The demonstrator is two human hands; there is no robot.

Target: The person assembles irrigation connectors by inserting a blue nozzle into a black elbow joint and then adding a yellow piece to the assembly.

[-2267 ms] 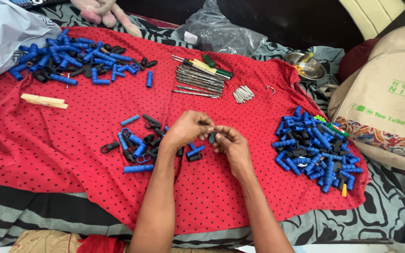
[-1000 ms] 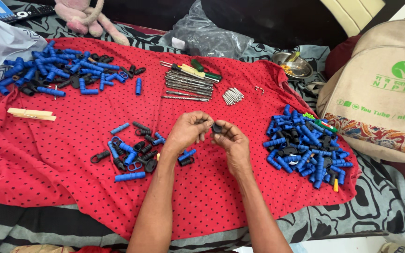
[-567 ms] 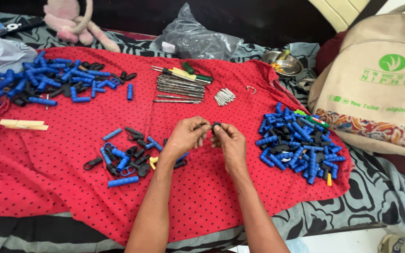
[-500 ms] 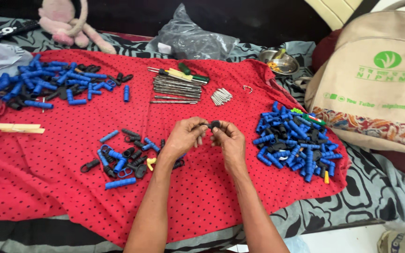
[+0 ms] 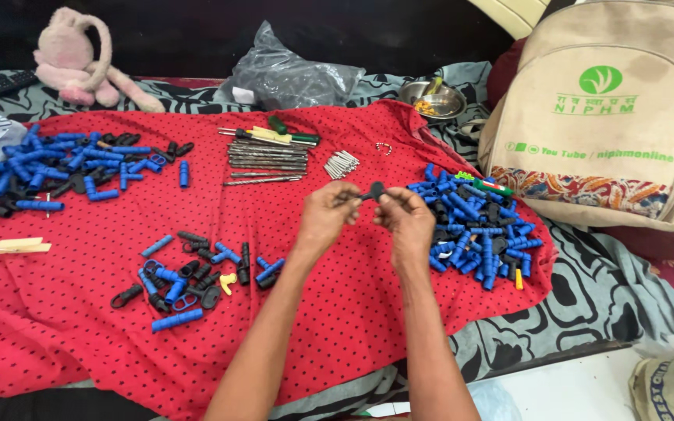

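Both hands are up over the middle of the red dotted cloth point(image 5: 368, 312), pinching one small black plastic piece point(image 5: 374, 190) between them: the left hand point(image 5: 326, 218) has its fingers point(image 5: 345, 196) closed narrow on one end, and the right hand point(image 5: 407, 222) has its fingertips tight on the other, so the part hangs in the air, clear of the cloth. The biggest risk looks like a slip. The piece is tiny, smooth and hard, so if either pinch lets go it would probably drop into the soft wrinkled fabric or bounce into the heap of blue tubes and black bits point(image 5: 477, 234) just beside the right hand, where it would be a pain to find. The forearms also sit close over the little cluster of blue and black parts point(image 5: 196, 273) with one yellow bit in it, so a careless elbow could scatter those. Material-wise it is mostly short, glossy blue cylinders and matte black looped clips, with another big pile point(image 5: 48, 168) at far left. Thin metal rods point(image 5: 267, 160) lie in a neat row, next to a bunch of small silvery pins point(image 5: 341, 164) that would roll easily. A pale wooden clothespin point(image 5: 9, 246) sits at the left edge, and a beige canvas backpack point(image 5: 610, 117) is at the right.
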